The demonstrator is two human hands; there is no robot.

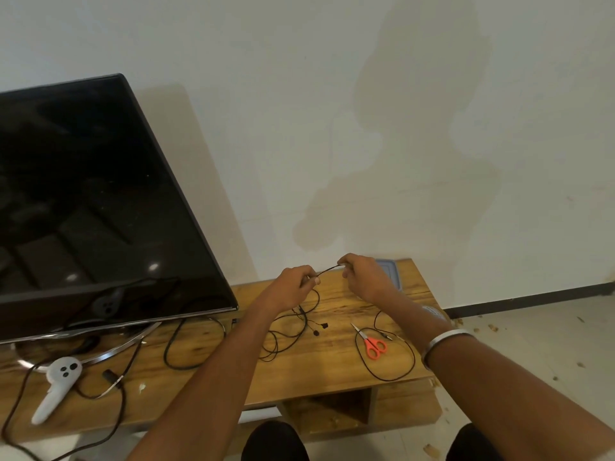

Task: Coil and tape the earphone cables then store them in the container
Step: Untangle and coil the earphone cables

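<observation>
- Hands meet above the far middle of a wooden table (332, 371), both raised off its surface.
- The left hand (294, 287) pinches a black earphone cable (327, 269) between thumb and fingertips, its other fingers curled in.
- The right hand (366, 277) pinches the same cable a short way along, so a short stretch of it runs nearly taut between the two hands.
- From the left hand the rest of that cable hangs down to the table and lies in loose tangled loops, with two small black earbuds (320, 329) resting on the wood just below the hands.
- A second earphone cable (389, 377) lies in a wide open loop on the right part of the table, under the right forearm.
- Orange-handled scissors (372, 344) lie inside that loop, blades pointing away to the far left.
- A container with a blue-grey rim (394, 274) sits at the far edge of the table, partly hidden behind the right hand.
- A large dark television (93, 201) stands on the left side of the table, with other black leads lying in front of it.
- A white game controller (58, 384) lies near the front left edge.
- A pale band (442, 342) circles the right wrist.
</observation>
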